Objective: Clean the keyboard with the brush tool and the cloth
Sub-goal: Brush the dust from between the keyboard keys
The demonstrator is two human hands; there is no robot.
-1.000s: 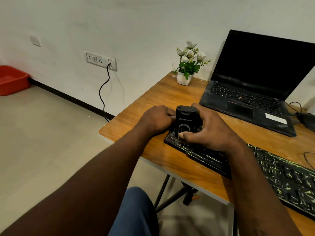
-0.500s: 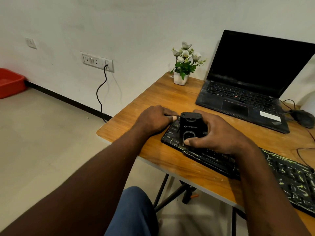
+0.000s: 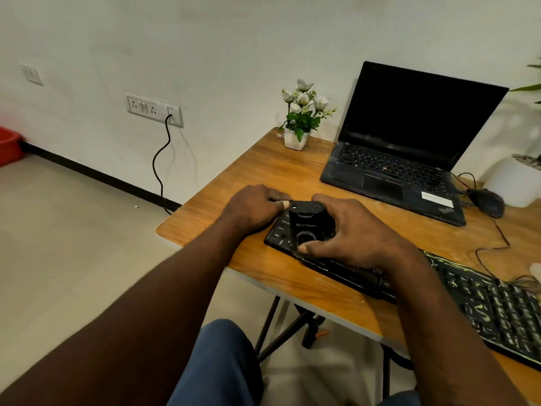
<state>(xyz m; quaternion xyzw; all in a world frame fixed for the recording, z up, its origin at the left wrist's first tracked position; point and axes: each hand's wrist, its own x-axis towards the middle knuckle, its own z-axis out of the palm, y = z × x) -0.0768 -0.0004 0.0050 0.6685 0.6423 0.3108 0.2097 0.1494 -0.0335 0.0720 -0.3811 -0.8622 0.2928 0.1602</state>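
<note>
Keyboard (image 3: 483,303) lies along the table's (image 3: 234,177) near edge. The right hand (image 3: 357,232) grips the one brush tool (image 3: 307,224) upright on its left end. The left hand (image 3: 251,206) curls there, hold unclear. One pot (image 3: 296,140) holds flowers; one laptop (image 3: 409,127), one mouse (image 3: 486,202).

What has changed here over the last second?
Little: the right hand still grips the brush tool on the left end of the keyboard, shifting it only slightly along the keys. The left hand still holds that end. Laptop, flower pot and mouse stayed put.
</note>
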